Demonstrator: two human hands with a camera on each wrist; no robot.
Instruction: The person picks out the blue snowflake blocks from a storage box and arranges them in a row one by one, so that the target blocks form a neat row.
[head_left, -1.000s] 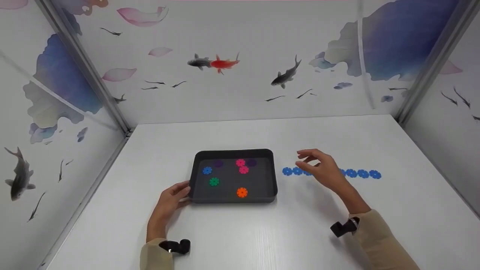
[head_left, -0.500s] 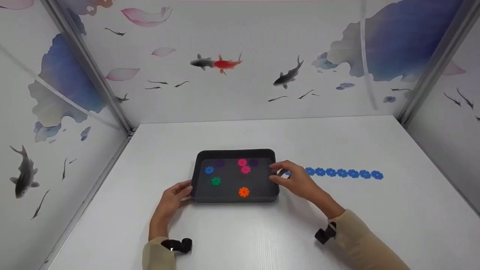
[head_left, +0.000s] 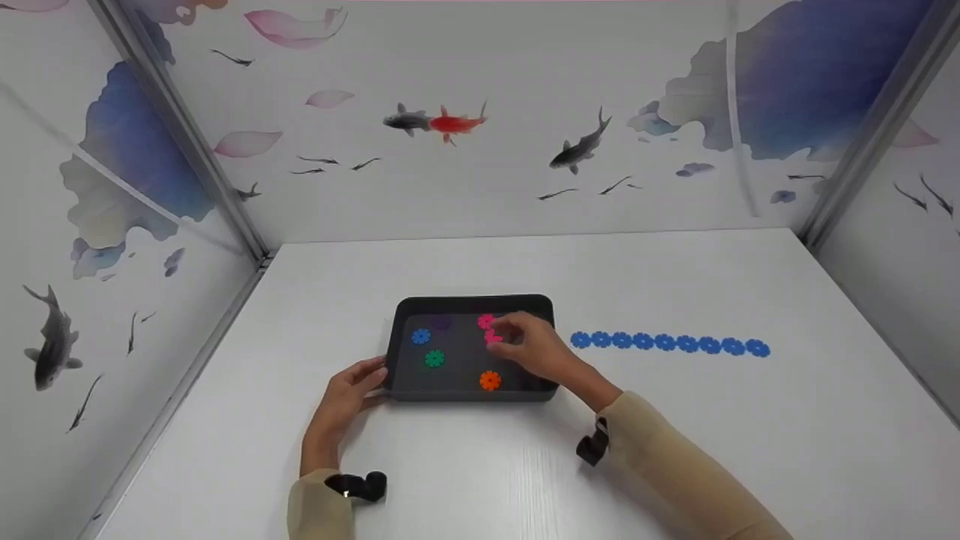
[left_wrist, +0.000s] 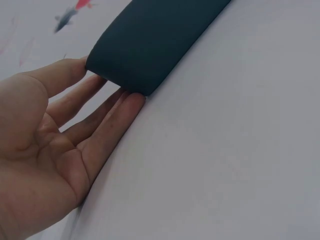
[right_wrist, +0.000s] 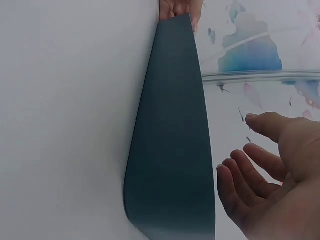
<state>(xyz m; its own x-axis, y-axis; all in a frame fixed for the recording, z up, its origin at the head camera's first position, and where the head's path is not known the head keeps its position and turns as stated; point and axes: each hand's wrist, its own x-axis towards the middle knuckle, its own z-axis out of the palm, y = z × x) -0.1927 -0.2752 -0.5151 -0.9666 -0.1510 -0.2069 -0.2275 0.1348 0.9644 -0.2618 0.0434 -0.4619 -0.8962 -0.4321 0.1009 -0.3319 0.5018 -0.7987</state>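
Observation:
A dark grey tray [head_left: 457,395] lies on the white table with flower-shaped plastic discs in it. My left hand [head_left: 346,397] grips the tray's left end, thumb at the rim and fingers against the side, as the left wrist view shows. Over the tray's right half hovers my right hand [head_left: 536,349], fingers loosely bent and apart, with nothing visible between them. Beneath its fingertips are two pink discs [head_left: 486,322], one partly covered. Also in the tray are a blue disc [head_left: 421,336], a green disc [head_left: 434,358], an orange disc [head_left: 490,381] and a dark purple disc [head_left: 441,322].
To the right of the tray, a straight row of several blue discs [head_left: 665,342] lies on the table [head_left: 465,465]. White panels printed with fish [head_left: 457,122] and petals stand at the back and on both sides.
My right hand has moved left from above the blue row, past the tray's right wall, to over the pink discs. The left hand has stayed at the tray's left end.

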